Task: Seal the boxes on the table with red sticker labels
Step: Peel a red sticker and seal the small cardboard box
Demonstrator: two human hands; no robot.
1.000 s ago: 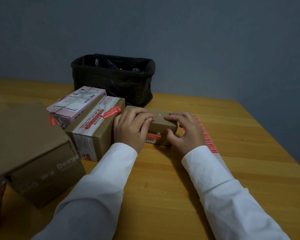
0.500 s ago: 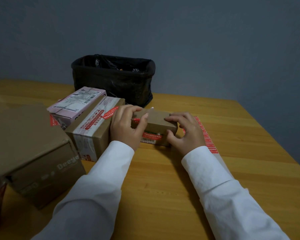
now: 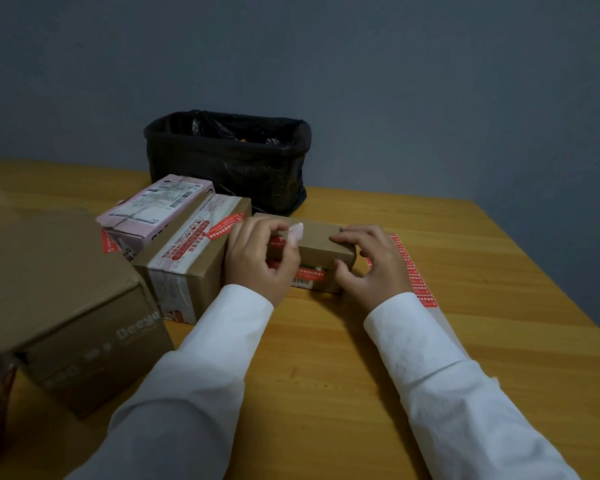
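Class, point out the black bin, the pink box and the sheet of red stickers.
black bin (image 3: 222, 174): head view, front wall.
pink box (image 3: 160, 202): head view, top face.
sheet of red stickers (image 3: 417, 279): head view, red strip.

The table (image 3: 326, 358) is showing smooth, faintly sheened wood grain; the small box (image 3: 323, 242) and large box (image 3: 66, 289) are looking like matt brown cardboard, the bin liner (image 3: 229, 157) is gleaming as crinkled black plastic, and the sleeves (image 3: 430, 358) are appearing as soft white cloth
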